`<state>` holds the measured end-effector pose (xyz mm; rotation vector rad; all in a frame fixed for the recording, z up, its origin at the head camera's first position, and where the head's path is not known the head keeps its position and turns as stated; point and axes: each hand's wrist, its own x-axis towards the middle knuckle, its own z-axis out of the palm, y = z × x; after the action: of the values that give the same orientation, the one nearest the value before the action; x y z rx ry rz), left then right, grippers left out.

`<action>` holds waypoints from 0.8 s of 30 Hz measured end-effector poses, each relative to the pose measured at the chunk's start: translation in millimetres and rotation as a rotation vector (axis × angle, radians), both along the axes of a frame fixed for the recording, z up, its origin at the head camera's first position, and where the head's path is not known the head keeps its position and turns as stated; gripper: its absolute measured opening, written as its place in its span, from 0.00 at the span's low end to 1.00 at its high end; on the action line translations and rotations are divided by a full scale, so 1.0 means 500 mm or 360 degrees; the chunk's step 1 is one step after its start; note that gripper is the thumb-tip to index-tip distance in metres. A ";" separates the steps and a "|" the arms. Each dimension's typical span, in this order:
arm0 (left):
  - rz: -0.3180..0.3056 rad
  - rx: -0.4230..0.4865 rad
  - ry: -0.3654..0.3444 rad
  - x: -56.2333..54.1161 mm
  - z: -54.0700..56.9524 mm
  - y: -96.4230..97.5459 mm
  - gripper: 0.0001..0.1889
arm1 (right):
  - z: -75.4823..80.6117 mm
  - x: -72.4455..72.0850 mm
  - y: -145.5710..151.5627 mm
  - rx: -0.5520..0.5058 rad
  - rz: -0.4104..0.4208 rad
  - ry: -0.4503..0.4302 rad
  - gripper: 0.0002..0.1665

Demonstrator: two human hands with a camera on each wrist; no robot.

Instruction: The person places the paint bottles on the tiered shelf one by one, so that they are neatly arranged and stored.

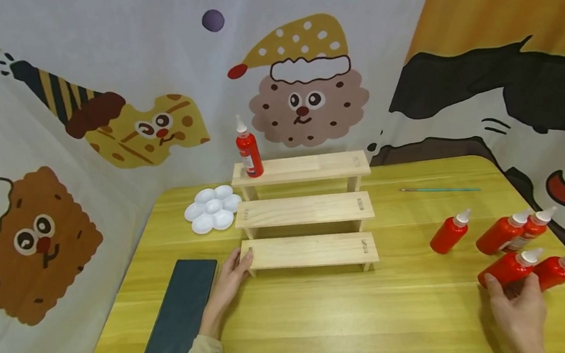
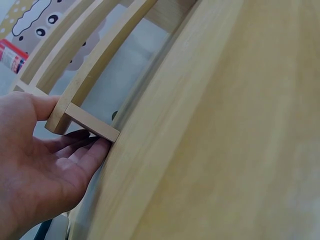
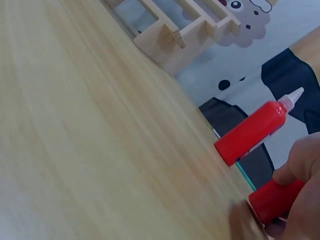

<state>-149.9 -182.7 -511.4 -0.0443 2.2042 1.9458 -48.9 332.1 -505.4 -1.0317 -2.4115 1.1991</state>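
Left hand (image 1: 227, 279), thumb above and fingers below, grips the left end of the rack's lowest step (image 1: 309, 251) as the right hand (image 1: 520, 312), curled round a red bottle (image 1: 505, 270), works beside four more bottles (image 1: 448, 235) at the worktop's (image 1: 325, 324) right.

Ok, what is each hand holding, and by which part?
Left hand: the wooden rack, by the left end of its lowest step. Right hand: a red bottle, by its body.

text: none legible | red bottle (image 1: 252, 152) on wooden rack (image 1: 304, 209): label (image 1: 248, 162) (white, partly blue), perhaps printed, too small
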 end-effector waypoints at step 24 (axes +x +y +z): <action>-0.0022 0.0008 -0.0001 -0.012 -0.005 -0.007 0.32 | 0.161 -0.076 -0.175 -0.0041 0.0620 0.0802 0.31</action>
<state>-156.1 -186.1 -514.0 -0.0286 2.1936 1.9437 -86.8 244.5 -424.8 -0.2117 -2.2354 1.4056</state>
